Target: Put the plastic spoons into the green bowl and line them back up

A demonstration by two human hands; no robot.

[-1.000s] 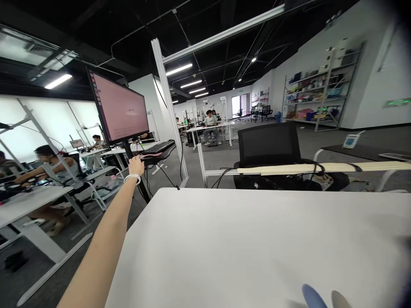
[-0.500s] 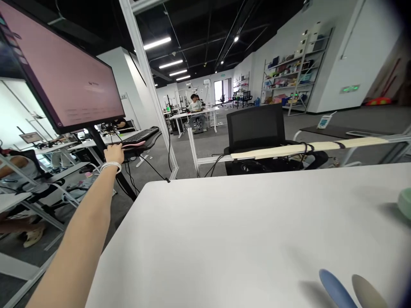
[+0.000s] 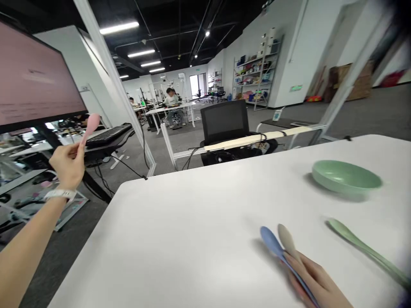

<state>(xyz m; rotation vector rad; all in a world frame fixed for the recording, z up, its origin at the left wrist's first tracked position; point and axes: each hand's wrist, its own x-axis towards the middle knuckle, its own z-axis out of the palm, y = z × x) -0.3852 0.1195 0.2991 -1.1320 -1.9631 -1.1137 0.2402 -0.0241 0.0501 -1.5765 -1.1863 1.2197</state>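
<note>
My left hand (image 3: 69,164), a white band on its wrist, is raised off the table's left side. Its fingers pinch the handle of a pink spoon (image 3: 92,125), bowl end up, in front of the keyboard. Low at the right, my right hand (image 3: 313,278) closes around a blue spoon (image 3: 272,241) and a beige spoon (image 3: 287,236), their bowls pointing away from me. Beyond them a green bowl (image 3: 346,179) rests on the white table (image 3: 192,222). Right of my right hand lies a green spoon (image 3: 359,244), its handle end blurred.
A monitor (image 3: 38,81) and a keyboard (image 3: 108,134) on a stand are at the left. Metal frame posts and a padded crossbar (image 3: 257,139) run along the table's far side, with a black chair (image 3: 224,124) behind. A person (image 3: 171,100) sits at a distant desk.
My left hand has lifted away from the keyboard stand with the pink spoon. The view has swung right, bringing in my right hand, the green spoon and more of the green bowl.
</note>
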